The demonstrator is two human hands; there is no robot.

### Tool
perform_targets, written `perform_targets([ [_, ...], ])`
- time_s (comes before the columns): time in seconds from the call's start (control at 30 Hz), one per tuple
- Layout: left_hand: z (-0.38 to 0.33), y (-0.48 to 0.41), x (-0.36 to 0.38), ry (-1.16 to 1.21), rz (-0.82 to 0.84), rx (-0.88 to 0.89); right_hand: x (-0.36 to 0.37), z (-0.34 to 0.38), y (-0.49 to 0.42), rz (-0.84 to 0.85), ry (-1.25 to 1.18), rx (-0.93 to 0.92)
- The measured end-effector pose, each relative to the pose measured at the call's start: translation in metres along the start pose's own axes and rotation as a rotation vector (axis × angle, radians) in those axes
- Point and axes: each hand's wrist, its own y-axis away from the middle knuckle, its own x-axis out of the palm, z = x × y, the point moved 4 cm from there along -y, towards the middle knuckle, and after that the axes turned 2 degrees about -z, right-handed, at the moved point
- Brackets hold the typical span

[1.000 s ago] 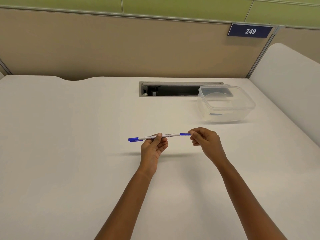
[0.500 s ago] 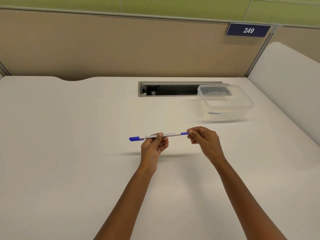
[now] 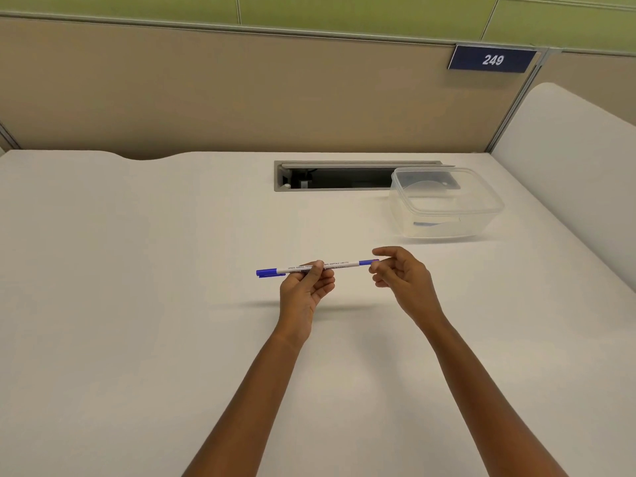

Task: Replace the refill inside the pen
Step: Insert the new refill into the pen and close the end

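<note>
A white pen (image 3: pixel 340 265) with a blue cap at its left end and a blue plug at its right end lies level above the white table (image 3: pixel 137 304). My left hand (image 3: pixel 304 290) pinches the middle of its barrel between thumb and fingers. My right hand (image 3: pixel 402 280) is at the blue right end, thumb and forefinger spread around the tip; whether they touch it I cannot tell. No loose refill is in sight.
A clear plastic box (image 3: pixel 444 204) with something small and dark inside stands at the back right. Behind it is an open cable slot (image 3: pixel 330 177) in the table. A beige partition with a "249" sign (image 3: pixel 492 59) closes the back; a white panel (image 3: pixel 568 173) stands at right.
My right hand's fingers have loosened from a closed pinch on the pen's blue right end and now spread apart around it. The left hand and pen have barely moved.
</note>
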Motion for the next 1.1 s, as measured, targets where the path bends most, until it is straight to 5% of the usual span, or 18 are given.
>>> perform_targets([
  [1.1,0.001,0.0023,0.0022,-0.022,0.006,0.005,0.0059,0.0027,0.0022,0.011,0.083,-0.03],
])
